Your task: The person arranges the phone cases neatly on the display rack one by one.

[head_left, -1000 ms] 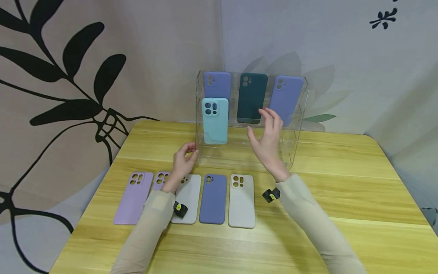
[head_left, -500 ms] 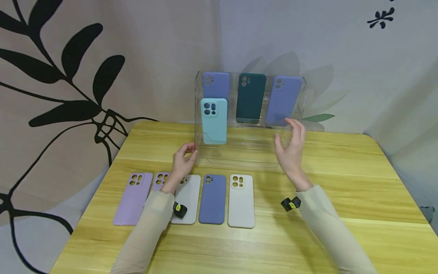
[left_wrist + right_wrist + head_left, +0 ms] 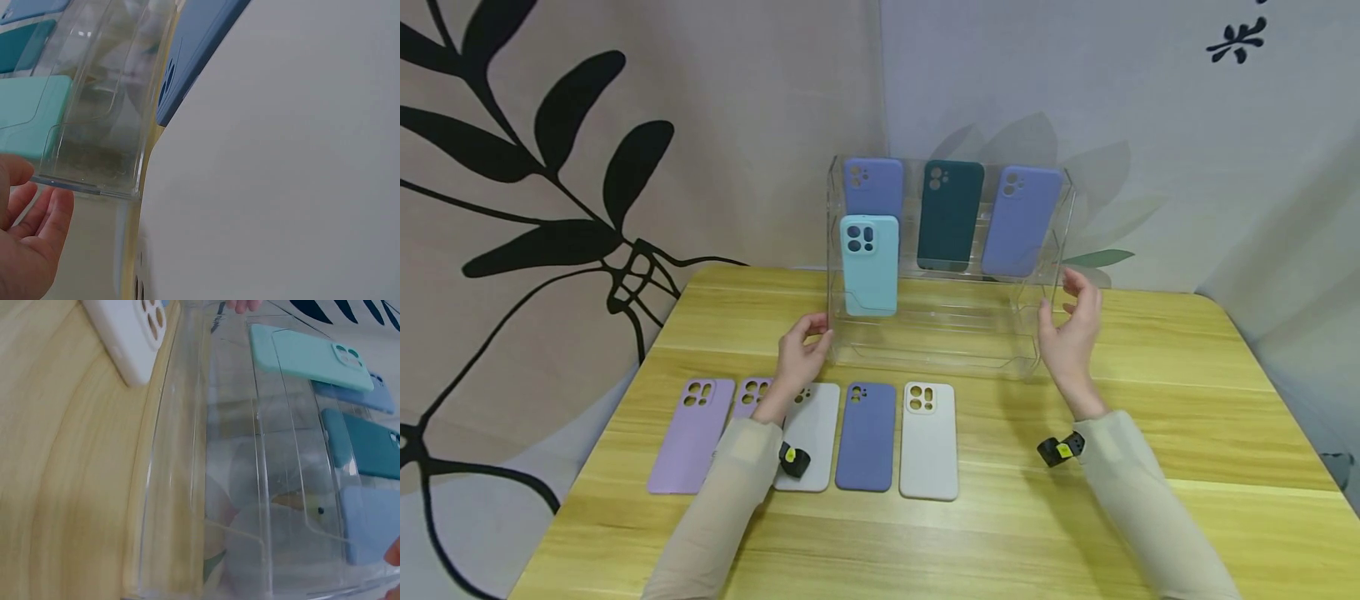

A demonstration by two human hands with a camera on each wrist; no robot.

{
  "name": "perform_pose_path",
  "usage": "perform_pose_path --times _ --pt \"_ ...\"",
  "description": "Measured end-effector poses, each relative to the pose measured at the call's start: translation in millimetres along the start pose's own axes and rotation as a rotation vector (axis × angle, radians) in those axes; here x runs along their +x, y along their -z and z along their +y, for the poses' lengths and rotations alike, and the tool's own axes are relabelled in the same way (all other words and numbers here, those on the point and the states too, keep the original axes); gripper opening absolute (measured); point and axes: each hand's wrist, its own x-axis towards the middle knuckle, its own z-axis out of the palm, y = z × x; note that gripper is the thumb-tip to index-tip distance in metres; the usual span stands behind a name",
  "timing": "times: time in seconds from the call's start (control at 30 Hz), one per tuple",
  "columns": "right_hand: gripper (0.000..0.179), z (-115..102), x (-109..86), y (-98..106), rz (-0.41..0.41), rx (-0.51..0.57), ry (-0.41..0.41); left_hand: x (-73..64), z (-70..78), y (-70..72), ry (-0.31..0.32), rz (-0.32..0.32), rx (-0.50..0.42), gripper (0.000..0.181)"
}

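Note:
My left hand (image 3: 802,347) holds the left side edge of a clear acrylic display stand (image 3: 936,362); its thumb and fingers lie either side of that edge in the left wrist view. By the stand's right side is my right hand (image 3: 1070,342), with thumb and fingers spread apart and no phone case between them. A turquoise phone case (image 3: 871,279) leans on a lower tier at the left. Behind it, along the upper tier, lean a periwinkle case (image 3: 876,185), a dark teal case (image 3: 950,225) and another periwinkle case (image 3: 1021,221).
Before the stand, several cases lie in a row: a lilac one (image 3: 688,450), a second lilac one (image 3: 748,392) partly under the left forearm, a white one (image 3: 822,437), a blue one (image 3: 865,446) and an off-white one (image 3: 928,454). A patterned curtain hangs behind the wooden table (image 3: 1187,400).
My right hand has moved rightward from in front of the upper cases to the stand's right side. The left hand stays at the left edge, and the cases have not moved.

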Motion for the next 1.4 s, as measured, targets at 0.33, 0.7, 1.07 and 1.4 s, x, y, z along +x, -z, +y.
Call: perform_pose_path --times 0.33,0.7,1.07,1.4 --pt "0.032 5 2.9 2 -0.061 0.014 -0.202 -1.3 -0.1 1.0 -0.005 0.007 -0.005 0.024" --pt "0.026 10 9.2 1 -0.083 0.036 -0.288 -4.1 14.2 4.0 -0.008 -0.01 -0.011 0.024" --pt "0.023 14 10.2 1 -0.08 0.048 -0.254 -2.4 12.8 8.8 0.036 -0.033 0.005 0.026" --pt "0.023 14 9.1 2 -0.096 0.037 -0.252 -25.7 45.4 40.8 0.018 -0.031 0.086 0.025"
